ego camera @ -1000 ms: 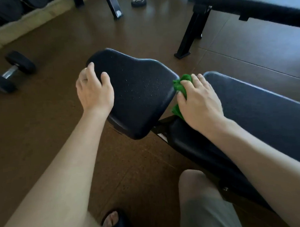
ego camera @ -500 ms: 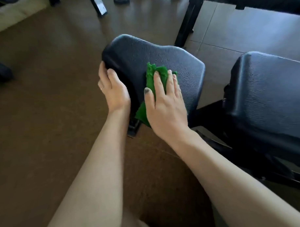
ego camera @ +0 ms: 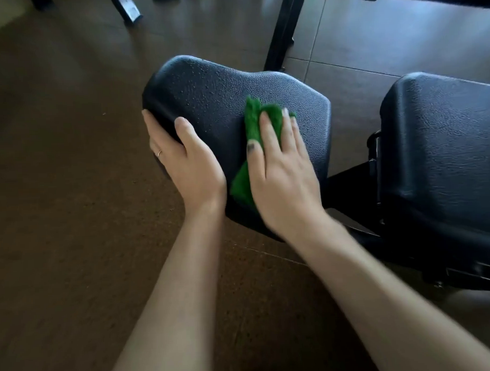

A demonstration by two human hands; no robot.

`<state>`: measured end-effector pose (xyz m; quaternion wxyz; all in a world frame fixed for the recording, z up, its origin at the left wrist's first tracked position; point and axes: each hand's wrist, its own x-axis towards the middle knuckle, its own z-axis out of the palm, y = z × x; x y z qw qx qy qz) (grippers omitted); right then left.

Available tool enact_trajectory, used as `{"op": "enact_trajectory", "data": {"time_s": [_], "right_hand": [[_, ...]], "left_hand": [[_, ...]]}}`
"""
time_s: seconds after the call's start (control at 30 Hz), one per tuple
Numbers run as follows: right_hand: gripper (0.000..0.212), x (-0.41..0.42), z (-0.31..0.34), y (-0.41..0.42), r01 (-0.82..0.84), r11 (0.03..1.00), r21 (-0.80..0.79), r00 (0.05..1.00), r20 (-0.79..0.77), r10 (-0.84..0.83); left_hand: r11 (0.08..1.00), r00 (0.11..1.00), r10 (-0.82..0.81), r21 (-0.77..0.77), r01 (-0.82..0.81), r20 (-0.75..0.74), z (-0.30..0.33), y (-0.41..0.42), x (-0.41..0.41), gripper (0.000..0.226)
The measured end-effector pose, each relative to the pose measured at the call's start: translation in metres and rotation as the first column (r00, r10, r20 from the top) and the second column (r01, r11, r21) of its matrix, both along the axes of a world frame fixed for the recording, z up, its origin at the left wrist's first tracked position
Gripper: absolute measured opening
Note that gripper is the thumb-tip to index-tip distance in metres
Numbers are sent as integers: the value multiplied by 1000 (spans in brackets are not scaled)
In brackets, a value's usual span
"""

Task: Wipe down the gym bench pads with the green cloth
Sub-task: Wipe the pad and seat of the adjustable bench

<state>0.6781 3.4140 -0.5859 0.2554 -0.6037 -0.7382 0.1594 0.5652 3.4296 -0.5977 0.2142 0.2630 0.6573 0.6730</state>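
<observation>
The black seat pad (ego camera: 207, 89) of the gym bench fills the middle of the view, dotted with small droplets. My right hand (ego camera: 282, 167) lies flat on the green cloth (ego camera: 252, 124) and presses it onto the pad's near right part; most of the cloth is hidden under the palm. My left hand (ego camera: 187, 162) grips the pad's left edge, thumb on top, fingers wrapped round the side. The longer black back pad (ego camera: 442, 139) lies to the right across a gap.
The black bench frame (ego camera: 349, 181) joins the two pads. A second bench's black leg (ego camera: 283, 31) stands behind on the tiled floor. Another frame foot (ego camera: 126, 9) shows at the top left. Brown flooring (ego camera: 57, 178) spreads out to the left.
My right hand brought the cloth from the gap between the pads onto the seat pad and slid it slightly rightward. My left hand shifted from the pad's top corner down its left edge.
</observation>
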Motion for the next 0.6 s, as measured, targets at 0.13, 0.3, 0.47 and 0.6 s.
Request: {"op": "enact_trajectory", "data": {"time_s": [0.13,0.3,0.47,0.6], "right_hand": [[64,7,-5,-30,-61,998,16,998,32,60],[58,-1,11,71,-15,996,-86,1000,21,17],[58,-9,3,33,92,993,-77,996,24,-91],[59,-21,5,-8,-14,1000,-8,1000,-12,14]], "left_hand": [[1000,1000,-14,-17,13,-25,-1,-2,1,72],[1000,999,-21,-9,21,-26,4,-4,3,75],[1000,1000,-3,1,3,-31,0,0,-1,85],[999,1000,4,39,-4,-14,0,0,-3,82]]}}
